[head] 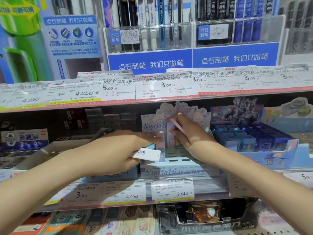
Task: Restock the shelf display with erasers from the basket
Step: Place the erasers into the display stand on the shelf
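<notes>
Right hand (188, 131) pinching a slim pink eraser (177, 126) over the slotted pastel cardboard display box (177, 160), left hand (116, 150) gripping white barcoded erasers (147, 154) beside it; best lowered upright into a free slot.

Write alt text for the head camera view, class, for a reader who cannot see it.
Two bare hands restock a Sanrio display box on a shop shelf: the right hand pinches a pink eraser above its slots, while the left hand grips white barcoded eraser packs. Price labels line the shelf edges, with pens displayed above.
</notes>
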`<state>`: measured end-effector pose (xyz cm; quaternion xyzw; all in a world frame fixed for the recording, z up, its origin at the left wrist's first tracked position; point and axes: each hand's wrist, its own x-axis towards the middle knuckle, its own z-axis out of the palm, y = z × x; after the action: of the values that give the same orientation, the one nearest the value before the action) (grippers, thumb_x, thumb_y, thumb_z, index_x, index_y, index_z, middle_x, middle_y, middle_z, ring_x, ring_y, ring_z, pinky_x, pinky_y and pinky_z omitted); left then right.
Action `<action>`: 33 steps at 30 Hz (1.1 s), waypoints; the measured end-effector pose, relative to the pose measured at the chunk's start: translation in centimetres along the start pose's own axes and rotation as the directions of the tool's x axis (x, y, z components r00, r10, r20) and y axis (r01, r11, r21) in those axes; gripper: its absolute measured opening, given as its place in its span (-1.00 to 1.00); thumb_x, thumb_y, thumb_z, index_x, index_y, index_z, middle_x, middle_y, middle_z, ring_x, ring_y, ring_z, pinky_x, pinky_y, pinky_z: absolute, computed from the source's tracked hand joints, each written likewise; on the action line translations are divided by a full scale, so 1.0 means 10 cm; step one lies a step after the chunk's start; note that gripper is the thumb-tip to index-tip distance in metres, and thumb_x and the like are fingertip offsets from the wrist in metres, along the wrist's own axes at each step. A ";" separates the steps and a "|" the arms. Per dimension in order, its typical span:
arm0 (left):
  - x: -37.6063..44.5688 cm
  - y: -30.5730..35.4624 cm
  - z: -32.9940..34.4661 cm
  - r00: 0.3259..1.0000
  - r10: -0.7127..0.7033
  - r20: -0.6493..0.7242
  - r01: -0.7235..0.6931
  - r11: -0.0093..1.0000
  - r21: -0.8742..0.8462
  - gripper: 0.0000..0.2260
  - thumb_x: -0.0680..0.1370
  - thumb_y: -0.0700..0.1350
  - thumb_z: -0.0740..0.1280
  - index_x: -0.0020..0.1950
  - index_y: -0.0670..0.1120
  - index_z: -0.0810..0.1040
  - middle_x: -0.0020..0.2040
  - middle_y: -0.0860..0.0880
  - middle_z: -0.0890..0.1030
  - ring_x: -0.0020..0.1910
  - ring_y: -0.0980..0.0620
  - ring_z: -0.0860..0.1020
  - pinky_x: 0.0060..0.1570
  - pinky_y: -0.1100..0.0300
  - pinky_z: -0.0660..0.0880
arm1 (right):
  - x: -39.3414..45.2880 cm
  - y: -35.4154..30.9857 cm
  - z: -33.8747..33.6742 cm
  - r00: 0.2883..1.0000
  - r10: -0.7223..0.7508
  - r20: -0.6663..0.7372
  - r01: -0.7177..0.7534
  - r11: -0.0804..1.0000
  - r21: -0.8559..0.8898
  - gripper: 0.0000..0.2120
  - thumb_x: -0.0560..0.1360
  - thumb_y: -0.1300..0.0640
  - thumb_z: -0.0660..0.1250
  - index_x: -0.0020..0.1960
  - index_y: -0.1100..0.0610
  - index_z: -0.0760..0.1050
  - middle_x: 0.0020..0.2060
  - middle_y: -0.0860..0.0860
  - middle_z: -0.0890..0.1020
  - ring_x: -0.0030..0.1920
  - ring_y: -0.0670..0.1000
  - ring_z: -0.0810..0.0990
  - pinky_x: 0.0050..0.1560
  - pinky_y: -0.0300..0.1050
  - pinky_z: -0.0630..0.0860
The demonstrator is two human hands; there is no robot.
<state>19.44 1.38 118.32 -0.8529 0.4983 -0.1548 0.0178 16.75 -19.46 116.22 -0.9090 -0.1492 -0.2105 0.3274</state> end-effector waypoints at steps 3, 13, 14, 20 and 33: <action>0.00 0.01 -0.01 1.000 -0.001 -0.012 0.001 1.000 0.001 -0.58 0.52 -0.08 0.26 0.18 0.18 0.06 -0.37 0.21 0.23 -0.28 0.66 0.27 -0.41 0.46 0.05 | 0.01 0.00 -0.01 1.000 -0.007 -0.014 0.006 0.997 -0.075 -0.82 0.54 0.32 0.09 0.13 0.18 0.30 -0.34 -0.06 0.43 -0.25 0.08 0.47 -0.25 -0.07 0.38; -0.03 0.06 -0.09 1.000 -0.024 0.010 0.025 0.998 -0.065 -0.79 0.52 -0.11 0.25 0.12 0.11 0.48 -0.42 0.22 0.27 -0.30 0.61 0.31 -0.42 0.48 0.26 | -0.03 0.10 0.03 0.992 -0.121 -0.025 0.111 0.962 -0.248 -0.75 0.45 0.45 0.13 -0.01 0.19 0.45 -0.10 -0.10 0.43 -0.13 -0.28 0.41 -0.08 -0.39 0.22; -0.03 0.06 -0.09 1.000 -0.025 0.017 0.026 0.997 -0.070 -0.82 0.52 -0.12 0.25 0.07 0.09 0.50 -0.43 0.20 0.32 -0.30 0.59 0.33 -0.38 0.50 0.29 | -0.03 0.13 0.04 0.987 -0.154 -0.048 0.134 0.948 -0.289 -0.73 0.43 0.46 0.16 0.04 0.25 0.47 -0.02 0.02 0.47 -0.03 -0.11 0.43 -0.03 -0.37 0.23; -0.02 0.05 -0.07 0.999 -0.035 0.041 0.038 0.996 -0.076 -0.76 0.48 -0.16 0.22 0.11 0.03 0.52 -0.10 0.13 0.59 -0.25 0.34 0.48 -0.29 0.44 0.39 | -0.01 0.12 0.00 0.993 -0.113 -0.033 0.094 0.931 -0.353 -0.66 0.41 0.45 0.17 0.13 0.24 0.46 0.17 0.12 0.44 0.20 0.13 0.43 0.16 -0.18 0.32; -0.03 0.10 -0.07 0.978 -0.158 -0.137 0.120 0.960 -0.254 -0.79 0.54 -0.15 0.27 -0.28 0.04 0.46 -0.36 0.40 0.53 -0.44 0.29 0.47 -0.42 0.46 0.37 | -0.23 -0.05 -0.05 0.997 -0.059 -0.053 0.047 0.979 -0.200 -0.68 0.51 0.27 0.13 0.23 0.02 0.31 0.13 0.01 0.37 0.09 0.05 0.44 0.03 -0.15 0.34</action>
<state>18.25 1.21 118.70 -0.8669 0.4519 -0.1594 -0.1370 14.38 -19.74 115.73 -0.9262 -0.1420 -0.2597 0.2336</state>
